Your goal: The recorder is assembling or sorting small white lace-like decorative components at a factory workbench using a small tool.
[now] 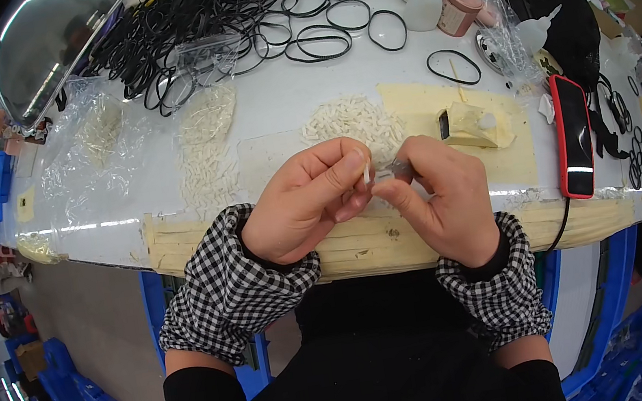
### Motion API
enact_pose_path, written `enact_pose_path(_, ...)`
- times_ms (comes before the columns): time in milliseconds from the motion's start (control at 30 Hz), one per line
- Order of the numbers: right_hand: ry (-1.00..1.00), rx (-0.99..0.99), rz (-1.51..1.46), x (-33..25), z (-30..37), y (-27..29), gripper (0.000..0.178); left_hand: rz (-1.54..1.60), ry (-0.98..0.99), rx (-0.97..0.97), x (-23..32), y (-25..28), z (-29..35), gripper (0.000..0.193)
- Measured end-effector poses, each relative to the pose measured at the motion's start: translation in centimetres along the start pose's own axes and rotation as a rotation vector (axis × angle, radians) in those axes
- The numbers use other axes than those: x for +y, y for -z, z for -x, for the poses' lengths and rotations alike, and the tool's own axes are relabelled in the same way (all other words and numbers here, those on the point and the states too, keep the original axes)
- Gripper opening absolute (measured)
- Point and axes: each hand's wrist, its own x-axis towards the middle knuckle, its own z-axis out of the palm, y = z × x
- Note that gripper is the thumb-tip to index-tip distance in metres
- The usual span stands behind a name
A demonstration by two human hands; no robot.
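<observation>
My left hand (308,194) pinches a small white piece (367,173) between thumb and fingers, above the table's near edge. Close beside it, the fingers of my right hand (445,195) are closed on a small, thin grey piece (397,167), mostly hidden by the fingers; its kind is unclear. The two hands almost touch. Just beyond them lies a heap of small white pieces (350,118). To its left, another spread of white pieces (206,171) runs back to a clear bag (211,109) of similar pieces.
Black rubber belts (181,23) are piled at the back left, with loose loops (387,30) beside them. A yellow-taped block (479,125) stands right of the heap. Farther right are a red-cased phone (573,136) with a cable and a pink cup (460,9). Clear plastic bags (95,142) lie left.
</observation>
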Motion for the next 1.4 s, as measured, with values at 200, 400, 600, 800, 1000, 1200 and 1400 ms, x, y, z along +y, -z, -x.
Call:
enact_pose_path(200,-0.093,0.083,-0.013,1.0,0.4,-0.4,0.018,0.119,-0.126,0.260,0.3,0.6,-0.1,0.013)
enact_pose_path(400,-0.064,-0.090,0.226,0.7,0.7,-0.8,0.014,0.184,-0.159,0.343,0.0,0.6,-0.3,0.015)
enact_pose_path(600,-0.063,-0.012,0.163,0.7,0.4,-1.0,0.016,-0.043,-0.082,0.302,0.0,0.2,-0.3,0.017)
enact_pose_path(800,-0.006,0.046,-0.036,0.6,0.2,-0.9,0.017,-0.155,-0.014,0.223,0.1,-0.3,-0.3,0.017)
enact_pose_path(1000,-0.004,0.030,-0.197,0.0,0.1,-0.5,0.017,-0.092,0.108,0.095,-0.1,0.7,-0.1,0.018)
enact_pose_path(1200,-0.008,0.115,-0.289,-0.4,0.1,-0.3,0.013,0.082,0.159,0.058,-0.1,0.1,0.0,0.019)
enact_pose_path(1400,-0.017,0.127,-0.325,-0.2,0.3,-0.4,0.014,0.167,0.122,-0.083,-0.3,0.5,0.1,0.016)
